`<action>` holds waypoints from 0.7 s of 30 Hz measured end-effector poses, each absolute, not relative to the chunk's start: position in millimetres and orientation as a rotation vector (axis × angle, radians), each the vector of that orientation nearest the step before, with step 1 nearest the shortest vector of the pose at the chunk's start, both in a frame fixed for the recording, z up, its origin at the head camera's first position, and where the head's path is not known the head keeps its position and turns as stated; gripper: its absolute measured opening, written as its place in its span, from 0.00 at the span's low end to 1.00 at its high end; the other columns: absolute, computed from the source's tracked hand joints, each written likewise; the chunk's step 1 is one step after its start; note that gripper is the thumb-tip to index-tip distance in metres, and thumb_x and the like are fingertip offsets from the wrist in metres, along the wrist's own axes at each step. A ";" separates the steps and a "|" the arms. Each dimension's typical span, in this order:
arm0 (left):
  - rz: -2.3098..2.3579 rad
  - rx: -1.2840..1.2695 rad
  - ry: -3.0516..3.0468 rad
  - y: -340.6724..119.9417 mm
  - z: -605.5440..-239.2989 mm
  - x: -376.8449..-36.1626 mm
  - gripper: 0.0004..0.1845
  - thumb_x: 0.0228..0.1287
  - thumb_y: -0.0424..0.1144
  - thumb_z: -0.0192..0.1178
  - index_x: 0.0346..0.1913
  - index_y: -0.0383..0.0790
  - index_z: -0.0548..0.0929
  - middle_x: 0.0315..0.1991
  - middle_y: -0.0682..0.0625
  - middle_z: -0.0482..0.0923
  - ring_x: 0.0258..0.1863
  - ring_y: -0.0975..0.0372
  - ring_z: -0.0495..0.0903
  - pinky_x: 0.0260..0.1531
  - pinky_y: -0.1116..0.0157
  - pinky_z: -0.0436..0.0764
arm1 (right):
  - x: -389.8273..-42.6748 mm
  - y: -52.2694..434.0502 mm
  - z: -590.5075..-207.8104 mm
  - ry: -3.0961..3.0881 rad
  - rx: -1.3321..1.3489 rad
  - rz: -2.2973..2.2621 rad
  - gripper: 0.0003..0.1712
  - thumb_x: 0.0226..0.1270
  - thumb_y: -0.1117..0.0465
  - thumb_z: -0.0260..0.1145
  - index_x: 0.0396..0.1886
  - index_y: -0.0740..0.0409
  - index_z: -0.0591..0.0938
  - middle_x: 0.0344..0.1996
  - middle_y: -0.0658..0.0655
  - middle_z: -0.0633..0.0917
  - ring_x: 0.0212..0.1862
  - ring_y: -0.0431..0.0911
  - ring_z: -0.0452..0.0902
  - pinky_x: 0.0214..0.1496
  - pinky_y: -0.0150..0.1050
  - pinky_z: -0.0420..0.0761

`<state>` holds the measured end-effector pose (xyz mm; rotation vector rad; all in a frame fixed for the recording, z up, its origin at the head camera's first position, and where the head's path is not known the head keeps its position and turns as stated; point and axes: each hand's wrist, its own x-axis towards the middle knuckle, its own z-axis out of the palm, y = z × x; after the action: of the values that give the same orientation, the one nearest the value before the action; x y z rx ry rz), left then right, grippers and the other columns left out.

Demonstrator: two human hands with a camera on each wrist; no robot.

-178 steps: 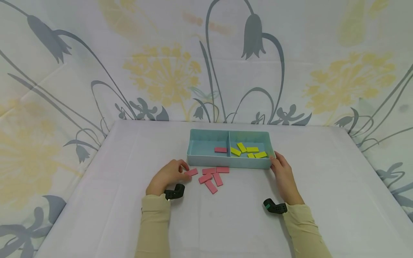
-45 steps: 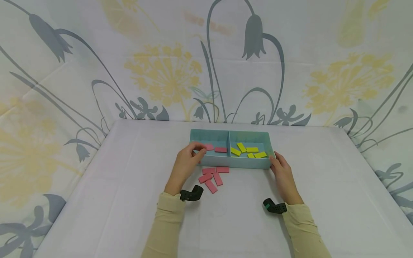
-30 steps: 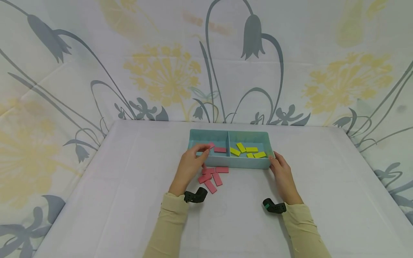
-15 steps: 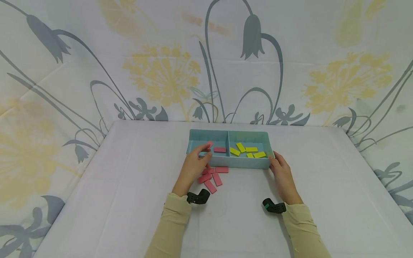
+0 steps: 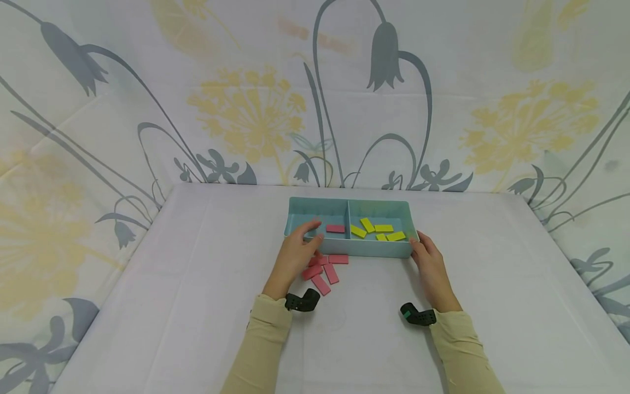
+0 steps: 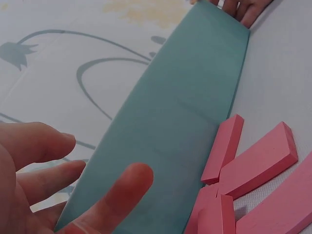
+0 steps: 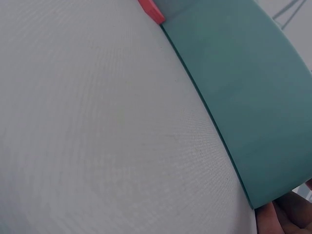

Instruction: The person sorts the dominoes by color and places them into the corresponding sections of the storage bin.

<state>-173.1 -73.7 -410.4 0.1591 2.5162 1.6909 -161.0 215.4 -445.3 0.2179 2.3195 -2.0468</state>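
A light-blue tray (image 5: 354, 249) with two compartments stands mid-table. One pink block (image 5: 335, 228) shows in its left compartment and several yellow blocks (image 5: 379, 230) lie in the right one. My left hand (image 5: 315, 231) hovers over the tray's front left wall with its fingers spread and nothing between them. In the left wrist view the left hand (image 6: 102, 161) is empty beside the tray wall (image 6: 195, 97). Several pink blocks (image 5: 325, 272) lie on the table just behind that hand. My right hand (image 5: 418, 241) rests against the tray's front right corner with fairly straight fingers.
A white cloth covers the table (image 5: 197, 284), and flowered sheets (image 5: 246, 109) hang at the back and both sides. The right wrist view shows the tray's outer wall (image 7: 243, 87), bare cloth and one pink block (image 7: 151, 9) at the top edge.
Half a second ago my left hand pinched a pink block over the left compartment. Now its fingers are apart and empty, and that block is out of sight. The right hand has not moved.
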 end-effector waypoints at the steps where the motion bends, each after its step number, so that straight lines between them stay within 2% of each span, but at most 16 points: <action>1: 1.681 0.156 2.519 -73.9 -410.5 -173.1 0.22 0.63 0.49 0.51 0.60 0.54 0.69 0.33 0.47 0.80 0.28 0.56 0.80 0.23 0.63 0.77 | -160.8 215.4 -445.1 2.318 0.218 -2.047 0.39 0.67 0.42 0.44 0.69 0.58 0.49 0.67 0.57 0.52 0.67 0.47 0.49 0.64 0.42 0.56; 3: 1.675 0.161 2.516 -74.4 -410.4 -173.2 0.21 0.64 0.49 0.51 0.60 0.53 0.69 0.27 0.46 0.80 0.28 0.56 0.80 0.21 0.64 0.76 | -160.6 215.5 -444.9 2.314 0.219 -2.047 0.39 0.67 0.42 0.44 0.69 0.58 0.48 0.67 0.57 0.51 0.67 0.47 0.49 0.64 0.43 0.55; 8: 1.697 0.160 2.480 -75.1 -408.9 -173.3 0.20 0.64 0.49 0.51 0.59 0.58 0.68 0.26 0.45 0.81 0.26 0.54 0.80 0.19 0.65 0.75 | -160.4 215.7 -444.4 2.306 0.230 -2.042 0.39 0.67 0.42 0.44 0.69 0.58 0.47 0.68 0.57 0.50 0.67 0.47 0.48 0.64 0.42 0.55; 12: 1.716 0.162 2.451 -75.6 -407.6 -173.1 0.19 0.64 0.48 0.51 0.58 0.60 0.68 0.26 0.44 0.81 0.26 0.54 0.80 0.21 0.62 0.77 | -160.6 215.7 -444.2 2.299 0.236 -2.046 0.39 0.67 0.42 0.44 0.69 0.58 0.47 0.68 0.57 0.50 0.67 0.47 0.48 0.64 0.42 0.55; 17: 1.746 0.171 2.434 -76.7 -407.9 -173.7 0.18 0.63 0.48 0.51 0.57 0.59 0.70 0.31 0.45 0.80 0.28 0.54 0.81 0.24 0.55 0.78 | -160.5 215.5 -444.1 2.298 0.230 -2.050 0.39 0.67 0.42 0.45 0.69 0.58 0.48 0.68 0.57 0.51 0.67 0.47 0.48 0.64 0.42 0.55; 21: 1.784 0.202 2.420 -79.5 -407.0 -174.0 0.16 0.64 0.48 0.52 0.55 0.59 0.71 0.42 0.51 0.78 0.28 0.53 0.81 0.22 0.54 0.78 | -160.2 215.3 -444.1 2.303 0.221 -2.043 0.39 0.67 0.41 0.45 0.69 0.58 0.48 0.68 0.57 0.51 0.67 0.47 0.48 0.65 0.42 0.55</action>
<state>-174.0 -79.5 -407.0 0.2021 2.4198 1.7840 -160.2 215.3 -444.1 0.2213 2.3034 -2.0435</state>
